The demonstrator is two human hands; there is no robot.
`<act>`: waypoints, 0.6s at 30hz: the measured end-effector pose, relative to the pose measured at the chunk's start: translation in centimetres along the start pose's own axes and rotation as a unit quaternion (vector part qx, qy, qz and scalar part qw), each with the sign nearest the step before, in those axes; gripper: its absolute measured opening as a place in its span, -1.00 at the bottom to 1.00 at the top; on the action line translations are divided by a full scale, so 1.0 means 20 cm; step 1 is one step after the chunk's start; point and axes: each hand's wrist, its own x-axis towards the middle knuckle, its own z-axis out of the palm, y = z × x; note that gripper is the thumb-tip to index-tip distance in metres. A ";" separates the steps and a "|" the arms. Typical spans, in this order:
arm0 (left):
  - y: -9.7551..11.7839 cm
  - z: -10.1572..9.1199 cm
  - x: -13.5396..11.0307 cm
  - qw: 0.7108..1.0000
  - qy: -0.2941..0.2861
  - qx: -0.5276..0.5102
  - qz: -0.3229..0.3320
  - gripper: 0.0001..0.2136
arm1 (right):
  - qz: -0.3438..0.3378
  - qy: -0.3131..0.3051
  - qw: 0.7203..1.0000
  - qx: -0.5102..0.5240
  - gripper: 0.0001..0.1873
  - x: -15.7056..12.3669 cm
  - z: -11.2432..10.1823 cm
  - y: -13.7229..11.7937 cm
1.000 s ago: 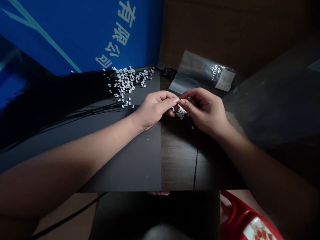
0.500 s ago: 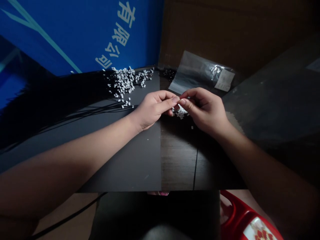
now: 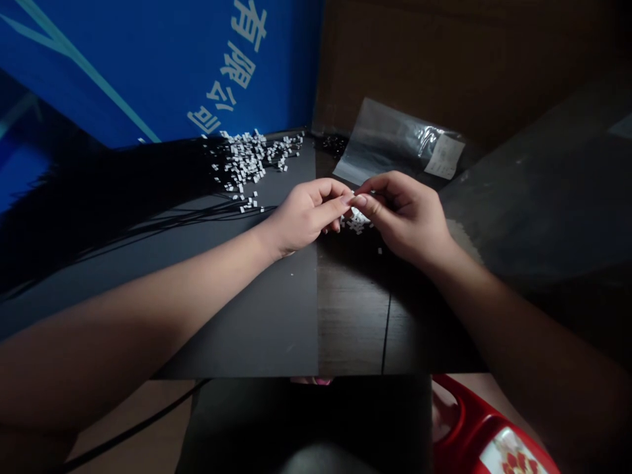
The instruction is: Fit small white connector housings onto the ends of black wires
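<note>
My left hand (image 3: pixel 306 214) and my right hand (image 3: pixel 402 214) meet fingertip to fingertip above the middle of the dark table (image 3: pixel 345 316). Both are closed in a pinch on something too small to make out. Just beneath the fingertips lies a small heap of white pieces (image 3: pixel 355 224). A bigger scatter of the same white pieces (image 3: pixel 247 161) lies at the back left, at the ends of thin black wires (image 3: pixel 148 224) that fan out to the left.
A clear plastic bag (image 3: pixel 399 145) with a white label lies behind my hands. A blue board with white characters (image 3: pixel 148 66) stands at the back left, brown cardboard (image 3: pixel 444 59) at the back right. A red stool (image 3: pixel 484 434) shows at the lower right.
</note>
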 end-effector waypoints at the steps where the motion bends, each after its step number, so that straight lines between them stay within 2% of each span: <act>1: 0.00 0.00 0.00 1.000 -0.001 -0.004 -0.002 -0.89 | 0.002 -0.001 1.000 -0.002 -0.43 0.00 0.00 0.00; 5: 0.01 0.00 0.00 1.000 -0.002 -0.024 -0.019 -0.90 | 0.004 -0.005 1.000 0.003 -0.44 0.00 0.00 -0.01; 10: 0.05 0.01 0.01 0.994 0.061 -0.057 -0.076 -0.86 | 0.042 -0.018 0.998 0.046 -0.49 0.00 0.01 -0.05; 15: 0.06 0.02 0.02 0.987 0.093 -0.093 -0.087 -0.86 | 0.071 -0.039 0.991 0.104 -0.72 0.00 -0.01 -0.02; 18: 0.05 0.01 0.01 0.988 0.092 -0.093 -0.078 -0.87 | 0.091 -0.055 0.984 0.139 -0.78 0.01 0.00 -0.01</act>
